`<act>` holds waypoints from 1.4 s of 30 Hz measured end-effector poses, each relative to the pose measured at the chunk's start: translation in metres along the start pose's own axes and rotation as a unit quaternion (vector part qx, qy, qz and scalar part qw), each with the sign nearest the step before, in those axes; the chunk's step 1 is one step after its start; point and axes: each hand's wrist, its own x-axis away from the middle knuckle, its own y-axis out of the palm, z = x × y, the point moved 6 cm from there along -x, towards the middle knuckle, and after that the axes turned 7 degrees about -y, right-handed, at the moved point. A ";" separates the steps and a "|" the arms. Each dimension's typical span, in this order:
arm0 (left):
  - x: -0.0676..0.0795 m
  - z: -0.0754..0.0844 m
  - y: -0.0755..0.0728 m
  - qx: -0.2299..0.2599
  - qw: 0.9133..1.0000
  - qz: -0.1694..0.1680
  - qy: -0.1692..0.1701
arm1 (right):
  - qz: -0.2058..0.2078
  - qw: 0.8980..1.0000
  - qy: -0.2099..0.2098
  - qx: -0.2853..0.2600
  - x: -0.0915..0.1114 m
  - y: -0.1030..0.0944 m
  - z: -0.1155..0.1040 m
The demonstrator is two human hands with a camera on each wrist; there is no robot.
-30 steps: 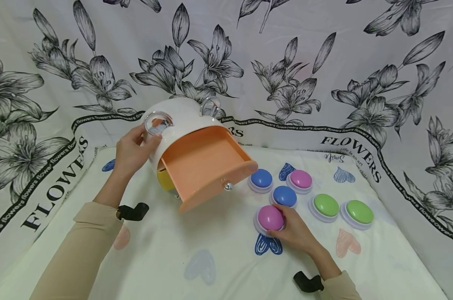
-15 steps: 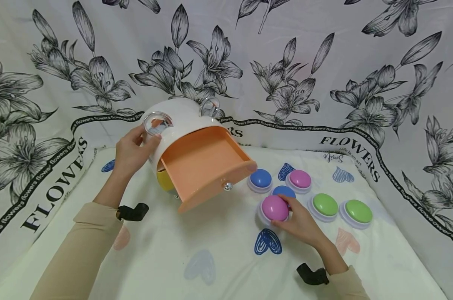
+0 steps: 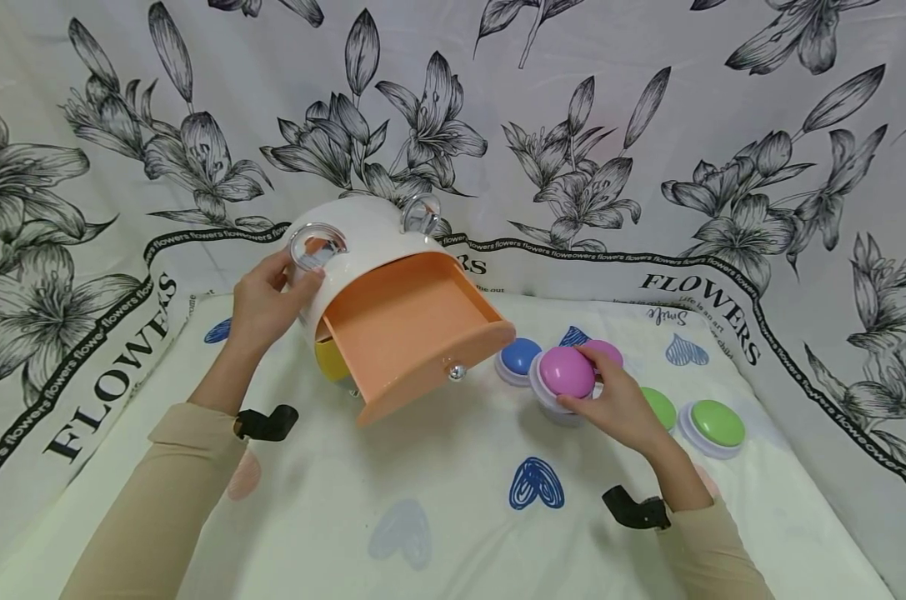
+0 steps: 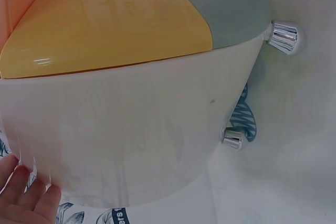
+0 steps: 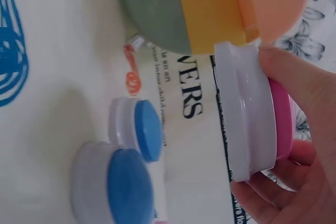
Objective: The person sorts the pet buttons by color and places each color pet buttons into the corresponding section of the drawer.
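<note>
Your right fingers (image 5: pixel 257 202) are gripping the pink-domed button (image 3: pixel 567 372), glossy, pale-based, lifted between them; your left fingers (image 4: pixel 48 202) pinch the rounded white drawer unit (image 3: pixel 362 218), 1 orange drawer (image 3: pixel 415 325) jutting beside them.

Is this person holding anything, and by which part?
The right hand holds a pink-topped button by opposite edges of its white base. The left hand touches the upper part of the white cabinet; whether it grips can't be told.

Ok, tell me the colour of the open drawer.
The drawer is light orange, best seen in the head view.
</note>
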 end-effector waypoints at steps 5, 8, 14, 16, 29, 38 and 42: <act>0.000 0.000 0.000 0.003 1.000 0.003 0.005 | -0.002 1.000 -0.002 -0.002 -0.009 -0.012 -0.008; 0.000 0.000 0.001 0.004 1.000 0.005 0.008 | -0.006 1.000 0.002 0.003 -0.015 -0.018 -0.011; 0.000 0.000 0.000 0.000 1.000 0.001 0.004 | -0.001 1.000 -0.002 0.014 -0.029 -0.030 -0.023; 0.000 0.001 -0.001 -0.004 1.000 0.001 0.007 | 0.003 1.000 -0.006 0.016 -0.034 -0.033 -0.028; -0.001 0.000 -0.001 -0.009 1.000 0.001 0.002 | 0.017 0.999 -0.035 0.016 -0.068 -0.045 -0.065; -0.002 -0.002 0.000 -0.009 1.000 -0.003 -0.005 | 0.014 0.999 -0.051 0.007 -0.086 -0.045 -0.095; -0.002 -0.001 0.000 -0.010 1.000 -0.001 -0.003 | 0.008 0.999 -0.054 0.001 -0.094 -0.042 -0.108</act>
